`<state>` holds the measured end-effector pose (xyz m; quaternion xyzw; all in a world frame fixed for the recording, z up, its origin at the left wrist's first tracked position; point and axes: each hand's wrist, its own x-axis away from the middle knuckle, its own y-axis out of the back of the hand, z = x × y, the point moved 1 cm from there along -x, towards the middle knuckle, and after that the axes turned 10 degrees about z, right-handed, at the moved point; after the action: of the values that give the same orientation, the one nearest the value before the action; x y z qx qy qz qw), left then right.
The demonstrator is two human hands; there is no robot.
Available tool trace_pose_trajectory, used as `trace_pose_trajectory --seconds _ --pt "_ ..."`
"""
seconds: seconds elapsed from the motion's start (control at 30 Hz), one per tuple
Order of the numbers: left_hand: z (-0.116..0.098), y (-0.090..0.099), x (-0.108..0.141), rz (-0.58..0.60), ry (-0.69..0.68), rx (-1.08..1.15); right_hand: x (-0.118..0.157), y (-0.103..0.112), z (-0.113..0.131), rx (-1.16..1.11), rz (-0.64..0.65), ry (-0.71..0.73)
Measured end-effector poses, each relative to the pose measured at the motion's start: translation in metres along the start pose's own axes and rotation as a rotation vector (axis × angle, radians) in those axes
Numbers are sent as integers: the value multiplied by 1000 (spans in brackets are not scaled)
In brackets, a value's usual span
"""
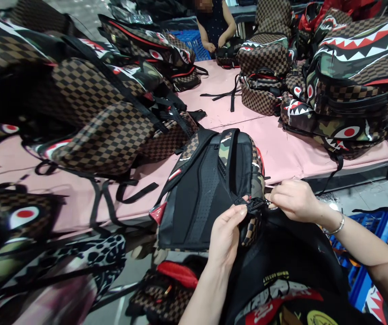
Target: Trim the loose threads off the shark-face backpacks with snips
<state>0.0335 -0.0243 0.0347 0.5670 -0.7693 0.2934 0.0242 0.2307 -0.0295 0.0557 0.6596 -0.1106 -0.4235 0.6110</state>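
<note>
A checkered backpack [194, 198] with black padding and shoulder straps lies back side up at the pink table's near edge, against the person's lap. My left hand [227, 225] is closed, pinching a black strap end with its buckle [255, 205] at the bag's right side. Just right of it, my right hand [290, 198] has its fingers pressed together beside the buckle. What it pinches is too small to make out. A bracelet circles the right wrist.
Checkered shark-face bags are piled on the pink table [221, 113] at left [102, 135] and right [349, 90]. Blue crates [383, 230] stand at lower right. Another person [216, 22] works across the table. More bags [166, 289] lie below.
</note>
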Motion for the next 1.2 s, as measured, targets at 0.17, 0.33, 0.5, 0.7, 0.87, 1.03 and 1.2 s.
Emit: trace_pose_trajectory --seconds 0.17,0.33,0.5,0.7,0.87,1.03,1.2 --pt "1 1 -1 -1 -15 8 3 0 0 -54 6 -51" --pt "2 1 -1 8 -31 -22 3 2 0 -48 36 -25" --pt "0 -1 0 -13 -90 26 1 0 3 -346 -9 -148" --pt "-1 -10 3 -47 -127 126 -13 -25 34 -481 -279 -389" --pt "0 -15 8 9 -146 97 -22 -43 48 -576 -430 -503" --pt "5 -13 6 -31 -101 10 -22 -48 48 -948 -461 -775" --pt "9 -11 3 -33 -181 -201 -22 -45 47 -1052 -458 -861"
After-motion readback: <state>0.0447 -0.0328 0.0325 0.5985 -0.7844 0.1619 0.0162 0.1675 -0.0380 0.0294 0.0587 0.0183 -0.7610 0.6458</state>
